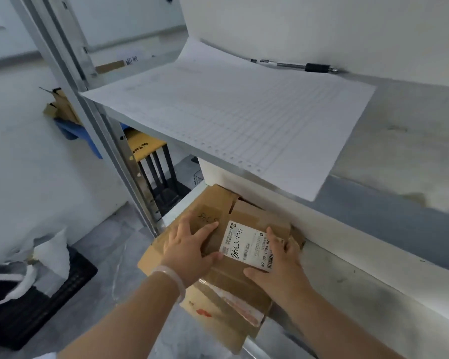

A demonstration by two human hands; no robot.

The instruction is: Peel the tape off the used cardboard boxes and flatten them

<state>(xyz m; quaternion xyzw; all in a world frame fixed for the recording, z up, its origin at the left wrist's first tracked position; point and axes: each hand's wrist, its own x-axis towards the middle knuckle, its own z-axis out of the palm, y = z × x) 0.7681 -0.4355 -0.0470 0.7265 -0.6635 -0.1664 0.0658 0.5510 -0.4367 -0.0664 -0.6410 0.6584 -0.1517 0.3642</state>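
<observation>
Landmark: labelled box, a brown cardboard box sealed with brown tape, resting on the lower shelf of a metal rack.

1. A white shipping label with barcodes and handwritten black characters is stuck to the top of the labelled box.
2. The left hand lies on the left part of the labelled box top. Its 4 fingers are straight and slightly spread, flat on the cardboard; the thumb rests along the near edge. It grips nothing.
3. The right hand holds the right side of the labelled box. The index finger lies along the right edge of the label, the other fingers curl over the far right edge, and the thumb presses the near face.
4. A white bracelet sits on the left wrist.
5. Directly under the labelled box lies flattened cardboard, overhanging the shelf front.
6. Behind the labelled box, touching it, stands a second box.
7. Above the labelled box is the upper shelf, carrying 1 ruled paper sheet and 1 pen.
8. Left of the labelled box, on the floor, stands a black crate.
</observation>
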